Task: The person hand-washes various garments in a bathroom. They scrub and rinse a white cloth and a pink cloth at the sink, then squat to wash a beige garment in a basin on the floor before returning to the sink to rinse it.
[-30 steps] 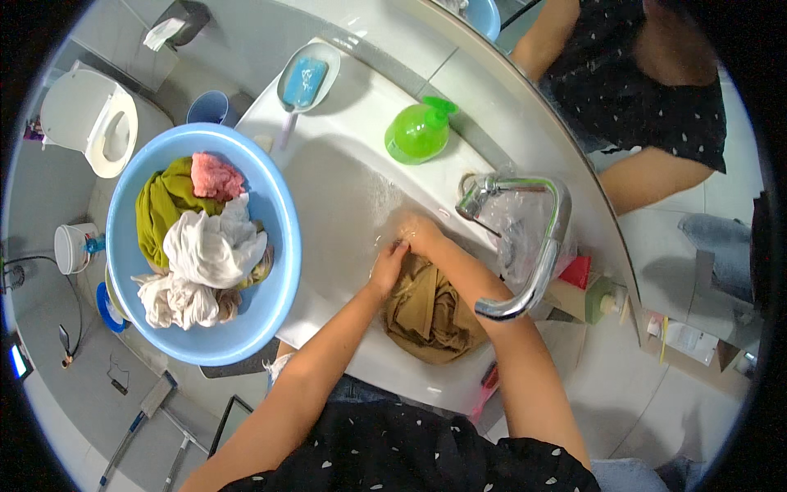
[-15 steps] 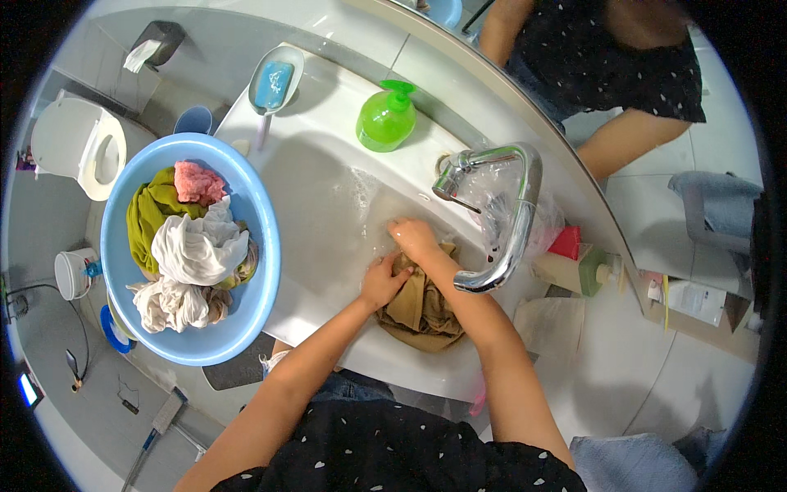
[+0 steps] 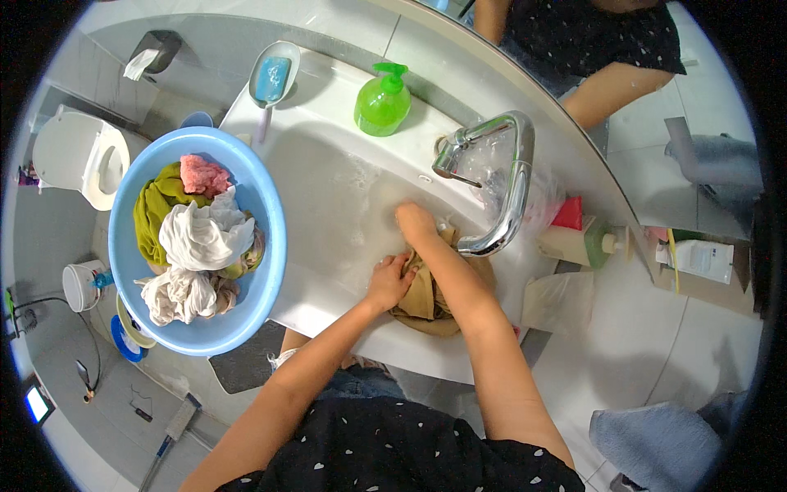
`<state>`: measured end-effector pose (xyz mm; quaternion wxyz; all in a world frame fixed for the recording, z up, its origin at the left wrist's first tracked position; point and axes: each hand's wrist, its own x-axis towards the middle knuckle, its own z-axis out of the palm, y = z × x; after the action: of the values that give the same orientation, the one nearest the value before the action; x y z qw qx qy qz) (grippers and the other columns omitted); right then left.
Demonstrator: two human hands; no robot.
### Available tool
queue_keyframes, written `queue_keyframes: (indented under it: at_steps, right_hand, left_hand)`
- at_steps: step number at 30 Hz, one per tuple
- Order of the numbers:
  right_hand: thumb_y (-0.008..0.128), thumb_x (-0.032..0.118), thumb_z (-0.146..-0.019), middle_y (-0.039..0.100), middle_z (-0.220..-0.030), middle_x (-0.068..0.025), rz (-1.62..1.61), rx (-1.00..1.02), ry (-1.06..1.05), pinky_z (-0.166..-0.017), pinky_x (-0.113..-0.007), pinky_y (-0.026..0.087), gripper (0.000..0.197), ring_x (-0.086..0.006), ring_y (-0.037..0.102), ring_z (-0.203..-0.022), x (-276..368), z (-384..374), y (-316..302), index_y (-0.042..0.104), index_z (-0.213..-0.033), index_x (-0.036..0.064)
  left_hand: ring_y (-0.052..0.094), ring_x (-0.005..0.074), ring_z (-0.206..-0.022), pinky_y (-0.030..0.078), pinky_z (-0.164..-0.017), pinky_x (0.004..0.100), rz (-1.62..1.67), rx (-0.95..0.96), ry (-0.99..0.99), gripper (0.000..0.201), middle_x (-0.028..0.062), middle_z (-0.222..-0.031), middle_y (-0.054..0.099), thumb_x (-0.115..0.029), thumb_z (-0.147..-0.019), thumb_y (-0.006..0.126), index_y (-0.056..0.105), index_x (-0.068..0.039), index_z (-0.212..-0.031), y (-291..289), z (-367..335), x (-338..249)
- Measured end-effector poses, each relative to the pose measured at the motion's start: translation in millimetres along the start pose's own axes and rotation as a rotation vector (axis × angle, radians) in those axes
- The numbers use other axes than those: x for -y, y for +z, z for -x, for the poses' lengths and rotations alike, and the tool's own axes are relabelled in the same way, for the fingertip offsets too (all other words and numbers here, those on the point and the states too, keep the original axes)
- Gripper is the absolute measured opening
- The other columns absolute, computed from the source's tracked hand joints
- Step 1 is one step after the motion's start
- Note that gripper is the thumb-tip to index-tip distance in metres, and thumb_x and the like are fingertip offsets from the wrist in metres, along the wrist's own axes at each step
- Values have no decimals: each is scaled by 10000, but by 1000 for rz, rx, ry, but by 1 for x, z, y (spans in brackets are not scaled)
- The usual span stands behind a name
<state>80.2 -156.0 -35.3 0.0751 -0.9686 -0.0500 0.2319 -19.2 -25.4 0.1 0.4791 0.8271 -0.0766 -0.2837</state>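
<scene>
A wet brown cloth garment (image 3: 428, 307) lies bunched at the near right side of the white sink (image 3: 299, 295), partly in cloudy water. My left hand (image 3: 390, 283) grips its left edge, with the fingers bent over the fabric. Farther in, my right hand (image 3: 416, 224) is closed at the water with its knuckles up. Folds of the same garment show under that wrist and forearm; its fingertips are hidden. The chrome faucet (image 3: 518, 184) arches over the sink just right of my right forearm.
On the left a blue basin (image 3: 279, 246) holds white, olive and pink cloths. A green pump bottle (image 3: 382, 107) and a scoop-shaped dish (image 3: 287, 54) with a blue soap bar (image 3: 272, 79) stand on the sink's back rim. A clear plastic bag (image 3: 537, 189) lies behind the faucet.
My right hand has shifted slightly up and right, and the brown garment has moved right with the hands. The whole view has tilted a little.
</scene>
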Motion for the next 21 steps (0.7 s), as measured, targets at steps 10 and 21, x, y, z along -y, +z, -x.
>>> queue_keyframes:
  at_steps: [10, 21]
  right_hand:
    - [512, 58, -769, 613, -886, -184, -411, -240, 82, -691, -442, 478, 197, -373, 600, -804, -15, 25, -10, 623, -931, 74]
    - [530, 48, -756, 628, -884, -189, 153, 47, -38, -694, -408, 516, 156, -330, 633, -835, 11, -4, -5, 662, -830, 12]
  left_hand:
    - [508, 356, -1051, 403, -916, 394, 129, 42, -33, 529, 211, -1188, 507, -306, -858, 544, 419, -64, -1311, -19, 18, -4]
    - [449, 363, -1138, 367, -963, 397, 108, -20, -113, 518, 212, -1230, 479, -293, -882, 503, 383, -67, -1333, -10, 23, 3]
